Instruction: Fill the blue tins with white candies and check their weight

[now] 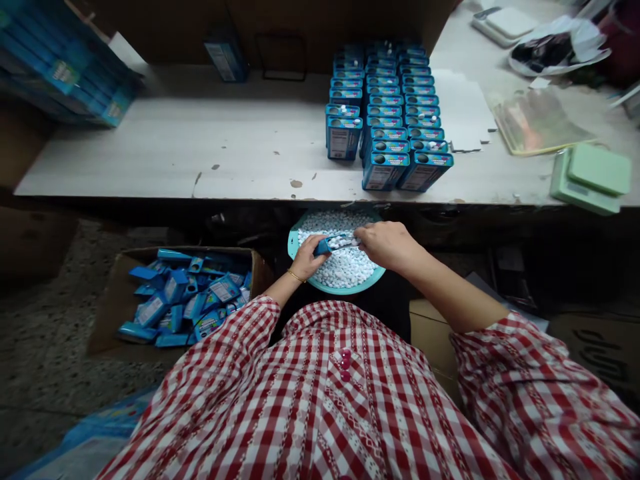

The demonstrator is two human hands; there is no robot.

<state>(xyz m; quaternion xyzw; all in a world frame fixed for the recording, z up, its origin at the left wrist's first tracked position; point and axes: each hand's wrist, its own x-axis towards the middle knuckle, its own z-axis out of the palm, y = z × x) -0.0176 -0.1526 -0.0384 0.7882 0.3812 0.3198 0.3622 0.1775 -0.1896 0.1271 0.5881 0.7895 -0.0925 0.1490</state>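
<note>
Left grip (pixel 307 259) on box (pixel 323 247), chipped tabletop (pixel 240 133), speckled floor (pixel 43 333)

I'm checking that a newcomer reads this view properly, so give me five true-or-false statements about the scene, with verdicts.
1. The left hand and the right hand are both at the turquoise bowl. True.
2. The left hand is empty. False: it holds a blue container.
3. Upright containers stand in columns on the white table. True.
4. The bowl stands on the table. False: it sits lower, by the person's lap, beyond the table's front edge.
5. The cardboard box on the person's left holds jumbled containers. True.
</note>
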